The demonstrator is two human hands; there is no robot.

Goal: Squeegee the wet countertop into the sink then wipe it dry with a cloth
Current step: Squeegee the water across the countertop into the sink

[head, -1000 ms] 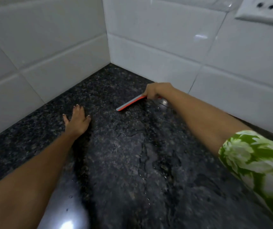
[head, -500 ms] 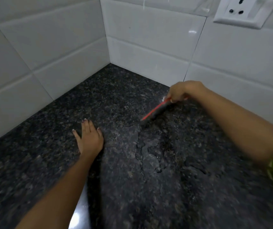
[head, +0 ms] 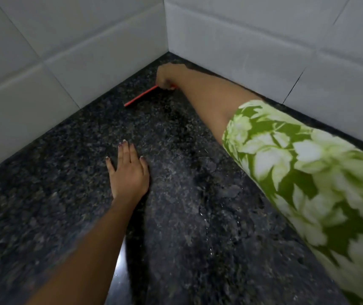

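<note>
Squeegee (head: 141, 95) held by right hand (head: 168, 74) deep in the tiled corner; left hand (head: 130, 170) laid flat on the dark granite surface (head: 44, 194).

Right arm is stretched far forward and across, forearm bare, upper arm covered by a green floral sleeve (head: 303, 177); the right-hand fingers are curled down around the squeegee's near end, so the handle is hidden. The red blade edge is seen as a thin straight line, long axis running diagonally from the hand down and left, free tip pointed toward the left wall tiles (head: 33, 73), blade low against the surface. Left arm is extended straight ahead, palm down, fingers straight and close together, nothing grasped, well apart from the squeegee. Water film and droplets (head: 202, 212) are seen on the surface between the two arms.
</note>
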